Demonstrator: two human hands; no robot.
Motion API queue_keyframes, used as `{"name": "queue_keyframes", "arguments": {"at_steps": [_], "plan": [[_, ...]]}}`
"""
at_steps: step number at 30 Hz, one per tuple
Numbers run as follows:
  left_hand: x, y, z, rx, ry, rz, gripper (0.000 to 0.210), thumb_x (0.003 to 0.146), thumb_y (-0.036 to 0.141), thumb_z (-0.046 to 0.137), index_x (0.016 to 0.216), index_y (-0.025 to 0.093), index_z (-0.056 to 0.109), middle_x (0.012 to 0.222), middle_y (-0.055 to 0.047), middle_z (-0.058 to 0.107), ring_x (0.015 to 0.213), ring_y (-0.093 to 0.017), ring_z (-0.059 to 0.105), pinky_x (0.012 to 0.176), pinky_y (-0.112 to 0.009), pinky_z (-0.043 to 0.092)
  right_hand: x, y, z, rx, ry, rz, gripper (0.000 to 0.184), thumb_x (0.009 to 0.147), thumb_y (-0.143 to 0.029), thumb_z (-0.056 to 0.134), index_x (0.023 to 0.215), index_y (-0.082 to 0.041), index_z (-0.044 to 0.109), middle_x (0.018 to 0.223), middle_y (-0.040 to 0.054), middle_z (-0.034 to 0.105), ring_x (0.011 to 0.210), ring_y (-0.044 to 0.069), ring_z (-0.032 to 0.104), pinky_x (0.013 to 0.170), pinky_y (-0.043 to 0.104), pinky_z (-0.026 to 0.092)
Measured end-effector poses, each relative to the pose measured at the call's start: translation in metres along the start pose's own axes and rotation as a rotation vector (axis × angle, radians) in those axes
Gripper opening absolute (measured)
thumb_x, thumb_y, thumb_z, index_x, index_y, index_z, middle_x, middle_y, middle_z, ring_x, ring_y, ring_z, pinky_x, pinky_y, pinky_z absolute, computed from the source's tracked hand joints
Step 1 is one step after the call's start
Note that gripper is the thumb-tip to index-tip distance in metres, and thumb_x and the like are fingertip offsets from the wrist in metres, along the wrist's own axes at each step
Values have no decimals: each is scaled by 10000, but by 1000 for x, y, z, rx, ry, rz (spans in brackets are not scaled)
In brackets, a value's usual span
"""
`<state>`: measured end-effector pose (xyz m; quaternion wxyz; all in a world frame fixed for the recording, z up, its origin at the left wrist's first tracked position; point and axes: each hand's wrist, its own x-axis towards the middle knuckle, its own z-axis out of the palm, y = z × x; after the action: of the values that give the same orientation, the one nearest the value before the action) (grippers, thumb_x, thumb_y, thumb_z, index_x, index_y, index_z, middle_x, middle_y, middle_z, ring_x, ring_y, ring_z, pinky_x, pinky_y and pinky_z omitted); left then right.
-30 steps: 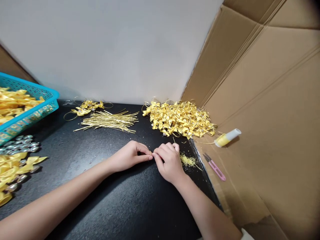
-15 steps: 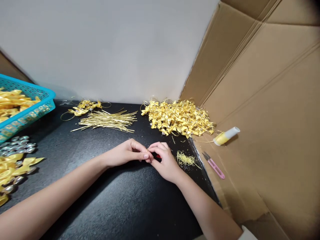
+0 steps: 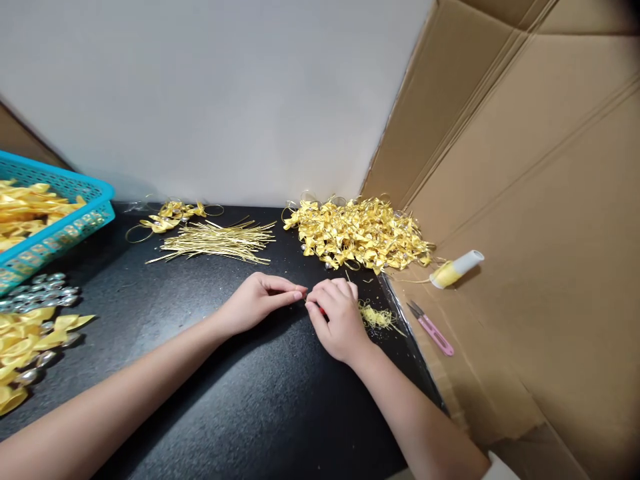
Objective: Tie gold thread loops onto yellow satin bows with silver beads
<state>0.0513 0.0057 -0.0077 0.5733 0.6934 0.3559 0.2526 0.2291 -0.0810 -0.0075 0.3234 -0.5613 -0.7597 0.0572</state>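
Over the middle of the black table, my left hand (image 3: 260,301) is closed in a pinch, thumb against forefinger. A tiny yellowish bit shows at its fingertips, too small to name. My right hand (image 3: 337,317) is just to the right, fingers curled and pressed together. A small red thing (image 3: 322,311) peeks out between its fingers and thumb; whether it is held or lies beneath, I cannot tell. Just right of that hand lies a tangle of yellow thread ends (image 3: 377,316). Gold twist ties (image 3: 215,241) lie in a bundle beyond my left hand.
A heap of gold bows (image 3: 360,233) stands at the back right, a few more bows (image 3: 173,215) at back left. A blue basket (image 3: 95,193) of yellow bows, silver beads (image 3: 45,293) and beaded ribbons (image 3: 30,340) are left. Pink thread snips (image 3: 433,330) and a thread spool (image 3: 456,269) lie on cardboard right.
My hands were touching at the fingertips and are now slightly apart. My right hand has shifted a little right and its fingers have curled more. The view has turned slightly.
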Motion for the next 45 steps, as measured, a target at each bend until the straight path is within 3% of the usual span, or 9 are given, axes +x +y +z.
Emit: {"name": "queue_keyframes", "arguments": {"at_steps": [4, 6, 14, 18, 23, 27, 32, 38, 45], "plan": [[-4, 11, 2, 240, -186, 125, 225, 853, 349, 650, 823, 182, 797, 816, -38, 771, 743, -178, 671, 699, -258, 489, 0, 0, 1, -73, -9, -42, 172, 959, -232, 469, 871, -214, 616, 905, 32, 669, 880, 203, 501, 804, 380, 289], [-7, 14, 4, 299, -210, 151, 253, 859, 354, 641, 766, 166, 782, 746, -29, 743, 678, -156, 639, 645, -240, 458, 0, 0, 2, -59, -12, -44, 172, 964, -236, 468, 863, -215, 606, 889, 26, 666, 863, 200, 502, 800, 379, 289], [-7, 6, 9, 61, -105, 58, 292, 834, 403, 642, 758, 136, 732, 718, -32, 714, 690, -165, 611, 664, -257, 459, 3, 7, 0, 434, -8, 142, 81, 901, -186, 568, 968, -226, 587, 939, 22, 628, 947, 196, 534, 861, 347, 405], [-5, 4, 8, 35, -76, 81, 302, 821, 419, 656, 716, 141, 711, 688, -21, 692, 656, -158, 597, 647, -260, 462, 4, 8, 2, 475, -68, 151, 66, 878, -184, 621, 908, -231, 586, 937, 16, 624, 958, 200, 529, 852, 346, 417], [-5, 4, 5, 86, -54, 122, 295, 835, 412, 640, 735, 145, 713, 712, -31, 693, 674, -163, 600, 663, -270, 470, 5, 9, 6, 509, 5, 163, 153, 849, -164, 673, 755, -219, 567, 834, -4, 615, 872, 180, 534, 809, 324, 413], [-5, 4, 3, 117, -45, 206, 269, 884, 363, 582, 789, 154, 723, 846, -57, 714, 810, -184, 631, 778, -293, 475, 5, 10, 6, 545, 80, 160, 168, 832, -151, 691, 723, -215, 581, 806, -9, 620, 834, 171, 545, 789, 314, 420], [-4, 4, 3, 127, -70, 256, 261, 918, 308, 527, 751, 166, 667, 888, -39, 680, 851, -167, 605, 817, -278, 442, 5, 11, 5, 529, 128, 139, 162, 831, -149, 692, 730, -213, 583, 805, -7, 626, 822, 170, 562, 784, 318, 423], [-5, 7, 5, 136, -134, 232, 305, 900, 255, 469, 616, 169, 541, 822, -14, 598, 837, -157, 549, 816, -264, 403, 2, 7, 2, 352, 150, 47, 129, 877, -197, 653, 771, -223, 585, 830, 2, 643, 846, 182, 569, 811, 351, 397], [-4, 7, 7, 116, -178, 243, 356, 896, 241, 449, 569, 165, 567, 780, -16, 583, 797, -156, 538, 795, -267, 393, -1, 5, 3, 235, 172, -34, 112, 917, -223, 599, 809, -217, 565, 845, 15, 642, 841, 186, 562, 785, 352, 365]]}}
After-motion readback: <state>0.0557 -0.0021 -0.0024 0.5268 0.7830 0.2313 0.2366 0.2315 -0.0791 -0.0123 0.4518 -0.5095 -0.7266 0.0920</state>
